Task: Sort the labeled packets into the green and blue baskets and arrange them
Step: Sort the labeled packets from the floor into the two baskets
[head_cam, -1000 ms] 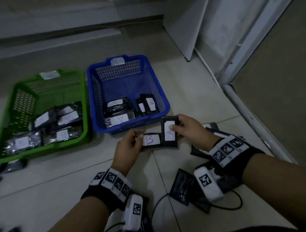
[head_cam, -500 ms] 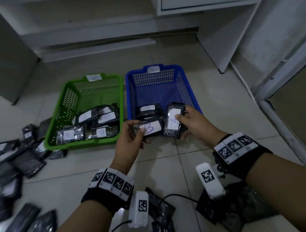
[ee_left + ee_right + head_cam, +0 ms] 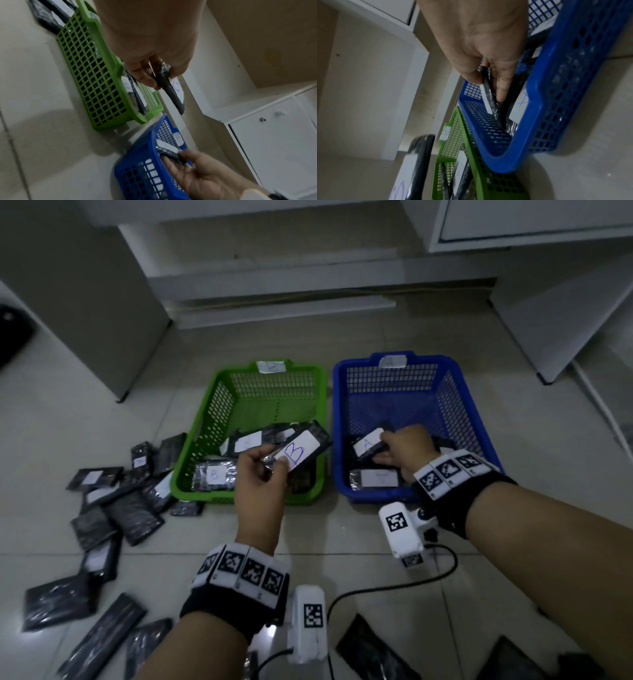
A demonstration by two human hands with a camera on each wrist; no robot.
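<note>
My left hand [image 3: 270, 463] pinches a black packet labeled B [image 3: 298, 451] over the near right corner of the green basket [image 3: 202, 436]; the left wrist view shows that B packet [image 3: 171, 89] edge-on between thumb and fingers. My right hand [image 3: 387, 448] grips a black packet labeled A [image 3: 368, 445] low inside the blue basket [image 3: 479, 426], above other A packets [image 3: 376, 478]. In the right wrist view the A packet [image 3: 489, 97] is held between thumb and fingers inside the blue basket [image 3: 539, 108]. Several B packets [image 3: 215, 475] lie in the green basket.
Several loose black packets [image 3: 116, 508] lie scattered on the tiled floor left of the green basket, and more packets [image 3: 373, 652] near my forearms. White cabinets [image 3: 534, 231] and a low ledge [image 3: 284, 309] stand behind the baskets. A black cable [image 3: 394, 587] runs across the floor.
My hands have moved apart: the left carried the B packet left over the green basket, the right lowered the A packet into the blue basket. The view has swung left and up.
</note>
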